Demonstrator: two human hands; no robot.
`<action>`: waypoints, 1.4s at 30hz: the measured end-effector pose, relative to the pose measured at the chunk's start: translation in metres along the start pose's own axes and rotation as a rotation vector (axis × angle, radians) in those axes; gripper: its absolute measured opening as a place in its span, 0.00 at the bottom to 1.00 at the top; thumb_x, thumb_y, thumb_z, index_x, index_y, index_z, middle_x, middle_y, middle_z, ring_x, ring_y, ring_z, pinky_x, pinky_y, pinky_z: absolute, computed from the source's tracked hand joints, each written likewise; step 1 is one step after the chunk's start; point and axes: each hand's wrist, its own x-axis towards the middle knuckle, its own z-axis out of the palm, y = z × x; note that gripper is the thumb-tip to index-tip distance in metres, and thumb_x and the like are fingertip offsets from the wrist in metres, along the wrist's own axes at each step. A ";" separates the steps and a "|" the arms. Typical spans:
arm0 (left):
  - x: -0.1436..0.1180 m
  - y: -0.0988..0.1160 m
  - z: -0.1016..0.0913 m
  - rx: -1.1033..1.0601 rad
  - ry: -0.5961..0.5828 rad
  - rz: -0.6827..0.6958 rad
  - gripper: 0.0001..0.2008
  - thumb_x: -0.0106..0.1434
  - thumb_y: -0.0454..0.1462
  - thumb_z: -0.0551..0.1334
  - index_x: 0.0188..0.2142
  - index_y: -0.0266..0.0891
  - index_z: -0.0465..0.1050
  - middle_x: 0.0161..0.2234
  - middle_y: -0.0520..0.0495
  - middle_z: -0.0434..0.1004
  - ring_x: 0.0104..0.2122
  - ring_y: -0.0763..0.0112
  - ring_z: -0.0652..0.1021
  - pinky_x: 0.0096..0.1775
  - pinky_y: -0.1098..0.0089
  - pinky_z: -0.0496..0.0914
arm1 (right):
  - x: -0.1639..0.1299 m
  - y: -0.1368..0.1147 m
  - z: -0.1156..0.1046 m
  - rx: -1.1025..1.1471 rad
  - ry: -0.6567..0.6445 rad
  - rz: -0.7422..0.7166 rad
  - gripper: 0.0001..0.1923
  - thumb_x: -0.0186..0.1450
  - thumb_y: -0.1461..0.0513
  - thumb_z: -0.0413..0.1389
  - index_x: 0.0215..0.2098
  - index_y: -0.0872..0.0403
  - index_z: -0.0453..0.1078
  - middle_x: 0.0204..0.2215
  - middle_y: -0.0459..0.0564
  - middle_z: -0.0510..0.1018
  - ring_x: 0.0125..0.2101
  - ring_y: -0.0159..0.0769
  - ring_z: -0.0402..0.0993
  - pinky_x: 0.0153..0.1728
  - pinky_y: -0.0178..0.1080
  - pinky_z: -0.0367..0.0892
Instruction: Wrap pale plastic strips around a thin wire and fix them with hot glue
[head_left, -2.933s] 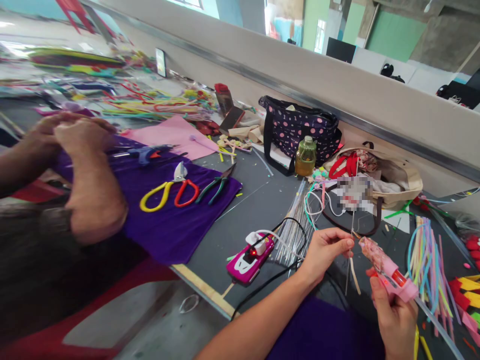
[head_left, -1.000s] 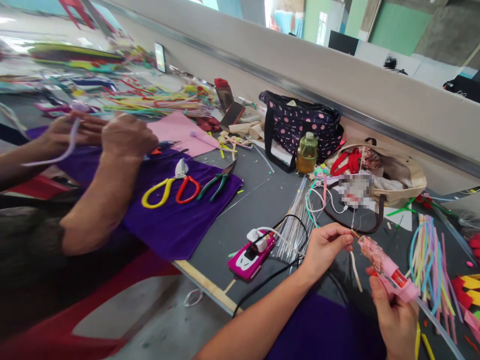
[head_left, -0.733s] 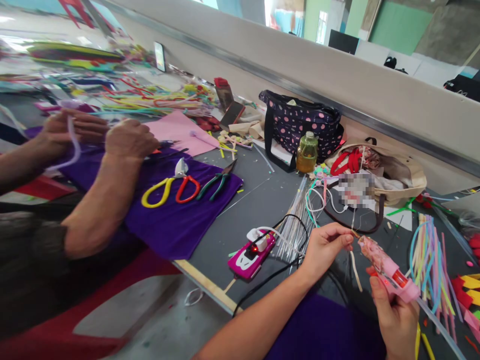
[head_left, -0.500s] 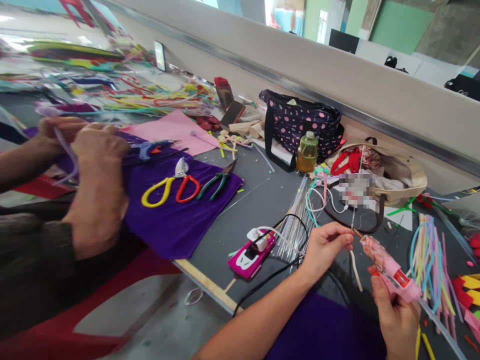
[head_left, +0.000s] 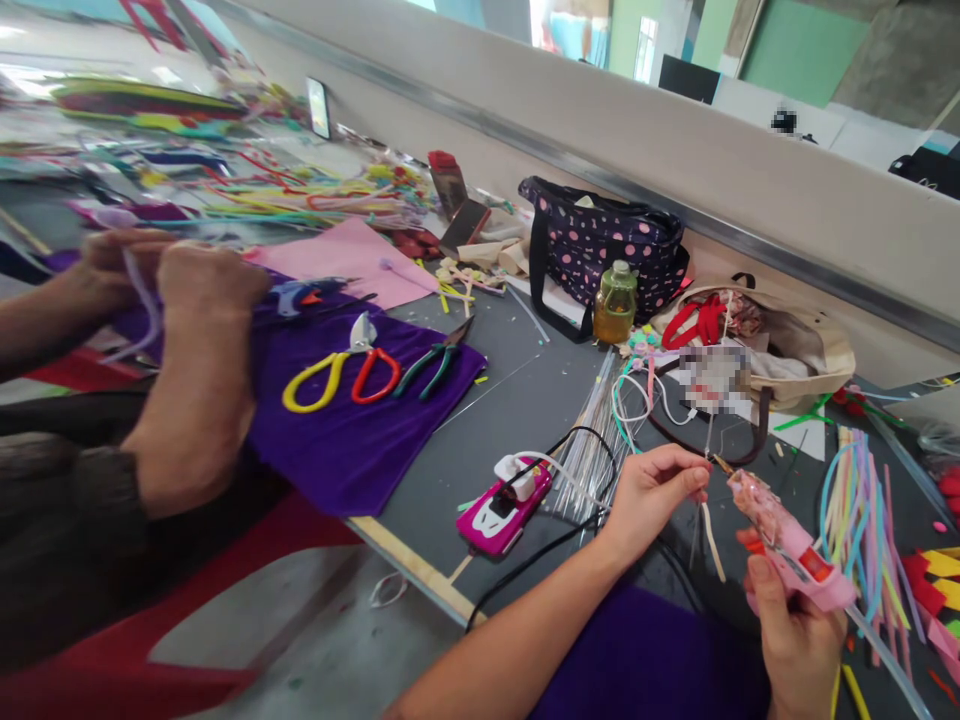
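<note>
My right hand (head_left: 793,632) grips a pink hot glue gun (head_left: 787,544) at the lower right, its nozzle pointing up-left. My left hand (head_left: 655,488) pinches a thin wire stem with a pale strip (head_left: 708,525) hanging from it, right at the nozzle tip. Both hands hover over the dark grey table (head_left: 517,395). A black cord runs under my left forearm toward a pink power strip (head_left: 501,509) with a white plug in it.
A co-worker's hands (head_left: 180,290) at left twist a pale pipe cleaner over a purple cloth (head_left: 337,440) bearing scissors (head_left: 337,375), pliers (head_left: 435,365) and a blue glue gun (head_left: 304,295). A polka-dot bag (head_left: 600,255), a bottle (head_left: 613,305), a beige bag (head_left: 780,350) and coloured pipe cleaners (head_left: 855,520) lie around.
My glue gun has slid slightly right and down while my left hand keeps its pinch. The co-worker's hands moved back and forth, working the pipe cleaner.
</note>
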 end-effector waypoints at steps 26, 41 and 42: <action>-0.003 0.003 -0.001 -0.046 -0.144 -0.089 0.16 0.49 0.44 0.71 0.28 0.32 0.78 0.26 0.48 0.74 0.22 0.77 0.73 0.27 0.74 0.69 | 0.001 0.008 -0.006 -0.071 0.041 -0.042 0.23 0.57 0.46 0.60 0.34 0.58 0.77 0.32 0.57 0.82 0.34 0.47 0.79 0.37 0.44 0.73; -0.003 0.002 -0.001 -0.003 -0.184 -0.038 0.10 0.51 0.40 0.70 0.28 0.33 0.79 0.26 0.48 0.73 0.22 0.77 0.73 0.27 0.74 0.70 | 0.001 -0.009 -0.003 -0.035 0.070 -0.053 0.22 0.57 0.46 0.59 0.29 0.57 0.75 0.29 0.56 0.81 0.32 0.46 0.78 0.35 0.44 0.74; -0.003 0.002 -0.001 -0.005 -0.182 -0.037 0.10 0.52 0.40 0.70 0.28 0.33 0.79 0.26 0.49 0.73 0.21 0.77 0.73 0.27 0.74 0.70 | 0.001 -0.010 -0.003 -0.036 0.076 -0.046 0.22 0.57 0.45 0.59 0.29 0.57 0.75 0.29 0.56 0.81 0.32 0.46 0.78 0.35 0.44 0.74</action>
